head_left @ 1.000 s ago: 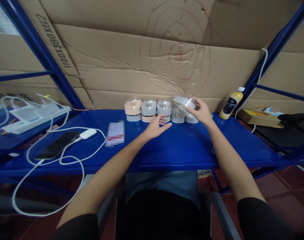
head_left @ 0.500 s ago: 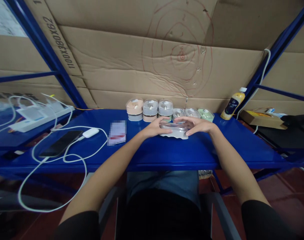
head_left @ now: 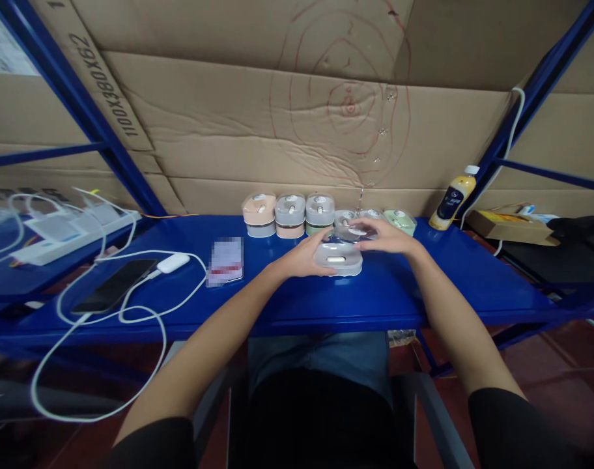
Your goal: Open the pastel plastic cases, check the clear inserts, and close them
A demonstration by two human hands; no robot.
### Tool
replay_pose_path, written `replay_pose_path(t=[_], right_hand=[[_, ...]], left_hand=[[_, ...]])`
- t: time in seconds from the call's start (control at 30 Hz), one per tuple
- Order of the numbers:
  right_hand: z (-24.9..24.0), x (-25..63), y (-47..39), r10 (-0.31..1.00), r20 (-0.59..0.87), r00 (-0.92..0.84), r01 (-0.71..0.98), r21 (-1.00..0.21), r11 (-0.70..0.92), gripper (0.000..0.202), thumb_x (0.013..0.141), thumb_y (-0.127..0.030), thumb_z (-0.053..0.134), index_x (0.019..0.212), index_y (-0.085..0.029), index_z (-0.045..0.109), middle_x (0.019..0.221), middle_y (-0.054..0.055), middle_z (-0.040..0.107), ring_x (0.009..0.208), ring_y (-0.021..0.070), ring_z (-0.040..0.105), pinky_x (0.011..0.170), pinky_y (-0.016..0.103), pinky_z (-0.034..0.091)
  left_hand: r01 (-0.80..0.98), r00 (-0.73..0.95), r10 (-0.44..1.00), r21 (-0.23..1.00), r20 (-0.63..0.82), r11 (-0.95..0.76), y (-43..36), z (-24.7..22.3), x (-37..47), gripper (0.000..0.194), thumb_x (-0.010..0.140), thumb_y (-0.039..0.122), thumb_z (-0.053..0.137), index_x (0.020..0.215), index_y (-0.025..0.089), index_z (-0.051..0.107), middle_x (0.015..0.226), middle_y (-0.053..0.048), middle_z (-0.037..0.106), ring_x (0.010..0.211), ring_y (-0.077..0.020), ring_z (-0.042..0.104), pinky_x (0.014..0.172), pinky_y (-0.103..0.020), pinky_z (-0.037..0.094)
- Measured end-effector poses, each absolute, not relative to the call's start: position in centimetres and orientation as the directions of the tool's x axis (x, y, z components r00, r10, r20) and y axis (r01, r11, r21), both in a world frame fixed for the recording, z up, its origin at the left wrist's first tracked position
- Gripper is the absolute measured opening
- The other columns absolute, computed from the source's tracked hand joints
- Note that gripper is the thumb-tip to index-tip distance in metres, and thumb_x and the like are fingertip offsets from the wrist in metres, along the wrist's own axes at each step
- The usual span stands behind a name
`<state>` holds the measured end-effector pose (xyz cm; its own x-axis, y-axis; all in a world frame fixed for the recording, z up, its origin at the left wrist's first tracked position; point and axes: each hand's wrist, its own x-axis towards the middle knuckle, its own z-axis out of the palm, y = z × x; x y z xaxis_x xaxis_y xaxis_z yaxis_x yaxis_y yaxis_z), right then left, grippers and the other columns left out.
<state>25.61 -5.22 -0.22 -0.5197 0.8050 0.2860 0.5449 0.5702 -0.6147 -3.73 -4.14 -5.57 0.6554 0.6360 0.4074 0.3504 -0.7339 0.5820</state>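
A small grey plastic case (head_left: 337, 259) rests on the blue shelf (head_left: 326, 299) in front of me. My left hand (head_left: 301, 258) grips its left side. My right hand (head_left: 387, 236) holds the case's clear lid (head_left: 350, 233), tilted up over the back of the case. Behind them a row of similar small cases lines the cardboard wall: a stacked pink one (head_left: 258, 215), a grey one (head_left: 290, 216), another grey one (head_left: 319, 215), and a green one (head_left: 400, 221) at the right end.
A dark phone (head_left: 112, 285) lies at the left with white cables (head_left: 131, 306) and a white charger (head_left: 172, 262). A blurred card (head_left: 225, 260) lies beside them. A power strip (head_left: 62, 229) sits far left. A yellow bottle (head_left: 452, 198) stands right, next to a flat box (head_left: 509, 228).
My right hand took a case from the right stack and brought it down to the shelf in front of me. My left hand closed on its side, and the lid now tilts up.
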Motion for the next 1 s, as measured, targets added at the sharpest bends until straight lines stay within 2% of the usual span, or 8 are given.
replay_pose_path(t=[0.13, 0.23, 0.33, 0.47, 0.67, 0.77, 0.93, 1.0], right_hand=[[-0.2, 29.2, -4.3, 0.890, 0.226, -0.396, 0.558, -0.710, 0.429, 0.060, 0.082, -0.064, 0.081, 0.127, -0.025, 0.073, 0.115, 0.007, 0.079, 0.104, 0.0289, 0.075, 0.100, 0.049, 0.060], [-0.7, 30.5, -4.0, 0.927, 0.173, -0.334, 0.545, -0.766, 0.340, 0.061, 0.081, -0.065, 0.082, 0.124, -0.024, 0.073, 0.099, 0.008, 0.080, 0.093, 0.0277, 0.076, 0.090, 0.044, 0.062], [-1.1, 30.6, -3.8, 0.944, 0.148, -0.295, 0.529, -0.798, 0.290, 0.060, 0.079, -0.066, 0.084, 0.122, -0.024, 0.073, 0.092, 0.007, 0.079, 0.088, 0.0271, 0.075, 0.084, 0.042, 0.063], [-1.3, 30.2, -3.8, 0.941, 0.162, -0.296, 0.505, -0.810, 0.298, 0.058, 0.082, -0.066, 0.082, 0.121, -0.025, 0.073, 0.097, 0.007, 0.079, 0.090, 0.0268, 0.077, 0.086, 0.043, 0.063], [-0.8, 30.4, -4.1, 0.954, 0.082, -0.287, 0.560, -0.794, 0.237, 0.056, 0.084, -0.064, 0.080, 0.123, -0.026, 0.072, 0.109, 0.008, 0.079, 0.095, 0.0271, 0.078, 0.090, 0.044, 0.062], [-0.7, 30.6, -4.2, 0.951, 0.030, -0.307, 0.659, -0.714, 0.235, 0.051, 0.086, -0.066, 0.077, 0.118, -0.027, 0.074, 0.107, 0.007, 0.080, 0.098, 0.0281, 0.077, 0.092, 0.044, 0.061], [-0.5, 30.4, -4.3, 0.931, 0.040, -0.362, 0.682, -0.670, 0.294, 0.044, 0.089, -0.067, 0.071, 0.102, -0.026, 0.078, 0.101, 0.007, 0.081, 0.096, 0.0271, 0.074, 0.091, 0.042, 0.060], [-0.5, 30.2, -4.4, 0.934, 0.059, -0.353, 0.659, -0.692, 0.293, 0.047, 0.090, -0.069, 0.068, 0.102, -0.024, 0.077, 0.098, 0.008, 0.080, 0.093, 0.0264, 0.074, 0.088, 0.041, 0.060]], left_hand=[[0.401, 0.710, 0.601, 0.492, 0.366, -0.773, -4.2, -5.1, -3.9, 0.059, 0.083, 0.053, 0.085, 0.133, 0.023, 0.075, 0.147, -0.015, 0.064, 0.135, -0.0379, 0.064, 0.121, -0.056, 0.046], [0.399, 0.722, 0.596, 0.492, 0.351, -0.774, -4.4, -5.1, -3.7, 0.038, 0.091, 0.053, 0.077, 0.115, 0.025, 0.085, 0.148, -0.013, 0.062, 0.134, -0.0353, 0.066, 0.122, -0.053, 0.046], [0.376, 0.701, 0.605, 0.526, 0.378, -0.763, -4.3, -5.2, -3.6, 0.040, 0.097, 0.056, 0.069, 0.109, 0.022, 0.086, 0.144, -0.015, 0.064, 0.134, -0.0344, 0.065, 0.120, -0.052, 0.048], [0.396, 0.623, 0.662, 0.562, 0.416, -0.726, -3.7, -4.8, -4.3, 0.047, 0.100, 0.059, 0.059, 0.102, 0.018, 0.083, 0.140, -0.017, 0.064, 0.126, -0.0327, 0.067, 0.110, -0.052, 0.055], [0.569, 0.563, 0.736, 0.470, 0.376, -0.675, -1.8, -4.4, -7.0, 0.051, 0.097, 0.065, 0.056, 0.098, 0.019, 0.079, 0.130, -0.015, 0.068, 0.121, -0.0325, 0.067, 0.114, -0.054, 0.050], [0.620, 0.553, 0.761, 0.442, 0.341, -0.649, -1.0, -4.5, -7.8, 0.051, 0.094, 0.067, 0.057, 0.091, 0.021, 0.077, 0.123, -0.013, 0.071, 0.115, -0.0321, 0.069, 0.110, -0.051, 0.052], [0.617, 0.571, 0.762, 0.452, 0.306, -0.644, -0.7, -4.3, -8.0, 0.052, 0.098, 0.066, 0.049, 0.087, 0.021, 0.073, 0.097, -0.010, 0.075, 0.097, -0.0300, 0.071, 0.098, -0.049, 0.055], [0.587, 0.575, 0.747, 0.468, 0.334, -0.661, -1.1, -4.1, -7.5, 0.052, 0.099, 0.065, 0.047, 0.091, 0.021, 0.072, 0.101, -0.011, 0.075, 0.101, -0.0306, 0.070, 0.101, -0.050, 0.055]])
